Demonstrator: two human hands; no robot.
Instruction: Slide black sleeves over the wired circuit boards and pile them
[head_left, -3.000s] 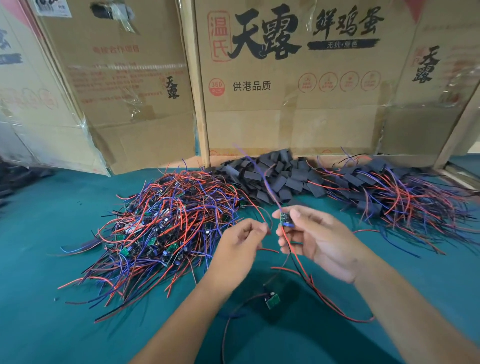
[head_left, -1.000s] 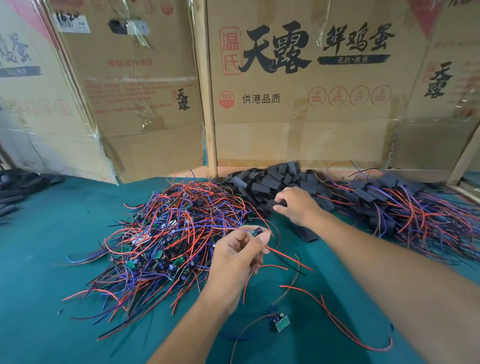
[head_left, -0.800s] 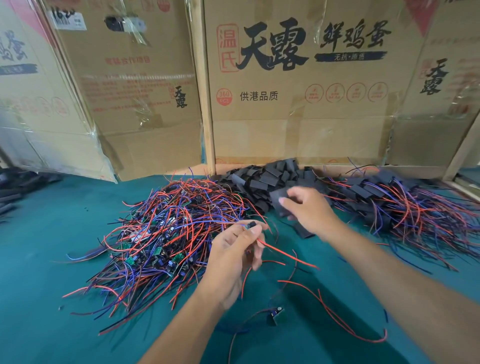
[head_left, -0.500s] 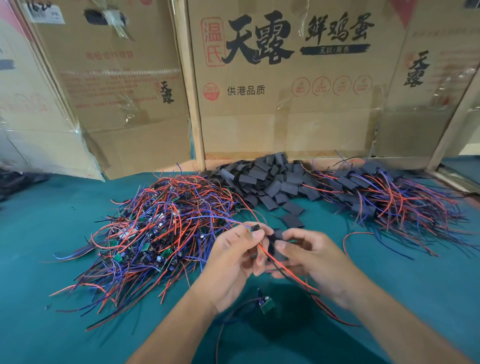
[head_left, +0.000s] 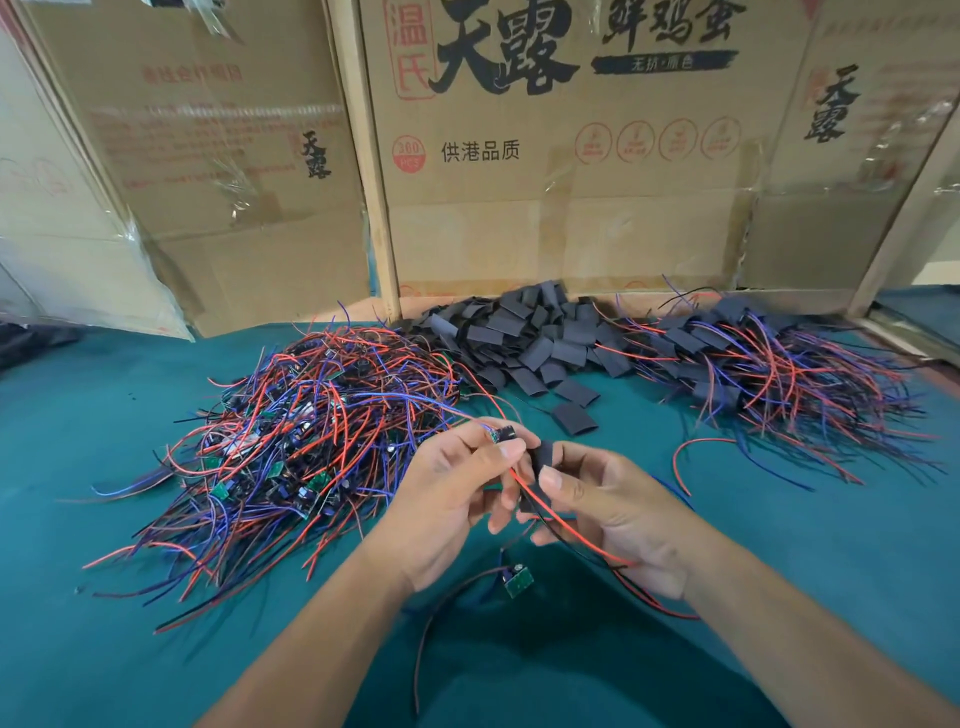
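My left hand (head_left: 457, 493) pinches a small wired circuit board (head_left: 501, 434) between thumb and fingertips. Its red and black wires run down to the right across my right palm. My right hand (head_left: 608, 509) pinches a black sleeve (head_left: 545, 453) right beside the board, touching my left fingers. A heap of bare wired boards (head_left: 311, 431) lies at the left. Loose black sleeves (head_left: 524, 338) are heaped at the back centre. Sleeved boards with wires (head_left: 769, 369) are piled at the right.
A single green board with wires (head_left: 517, 581) lies on the green table (head_left: 104, 649) below my hands. One loose sleeve (head_left: 574, 419) lies apart from the heap. Cardboard boxes (head_left: 545, 156) wall off the back of the table.
My right hand reached to the sleeve heap, picked up a black sleeve and came back to my left hand. The board passed from my right hand to my left.
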